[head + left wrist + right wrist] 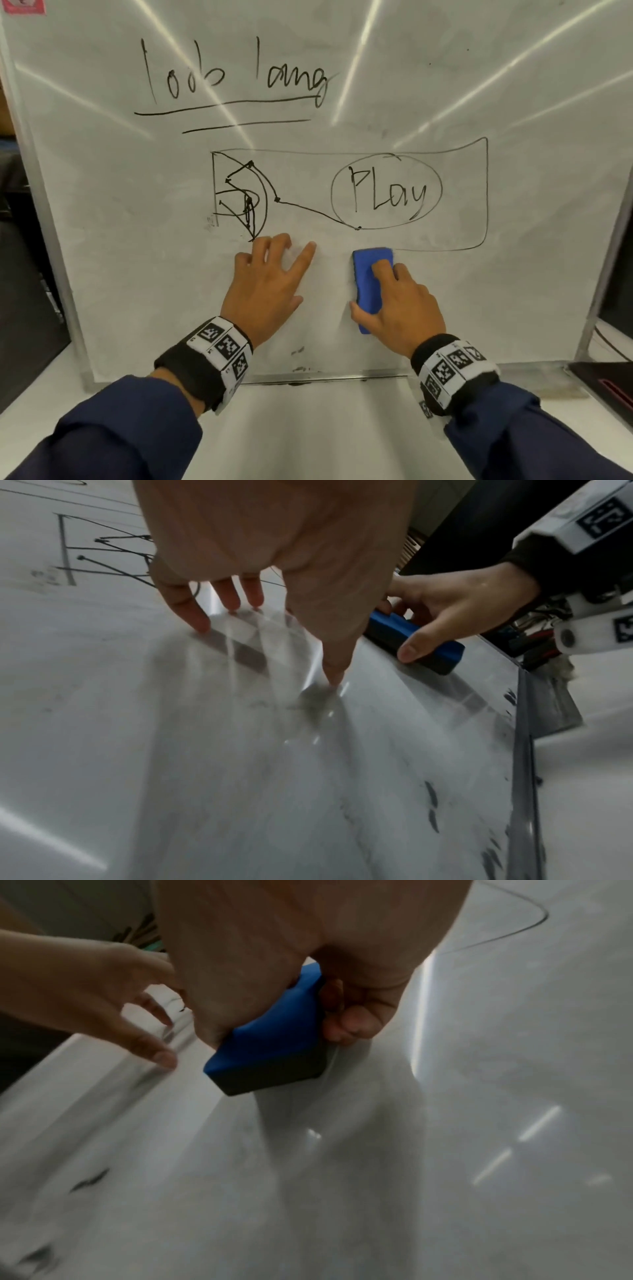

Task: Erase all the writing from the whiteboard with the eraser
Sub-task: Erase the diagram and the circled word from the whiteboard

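A whiteboard stands propped before me with black writing: underlined words at the top, a boxed sketch and a circled "PLay". My right hand grips a blue eraser with a dark felt underside, pressed flat on the board just below the box's bottom line. My left hand lies spread on the board left of the eraser, its fingertips touching the surface under the sketch.
The board's metal frame rests on a white tabletop. Ink smudges mark the bottom edge of the board. A dark device sits at the lower right, dark equipment at the left.
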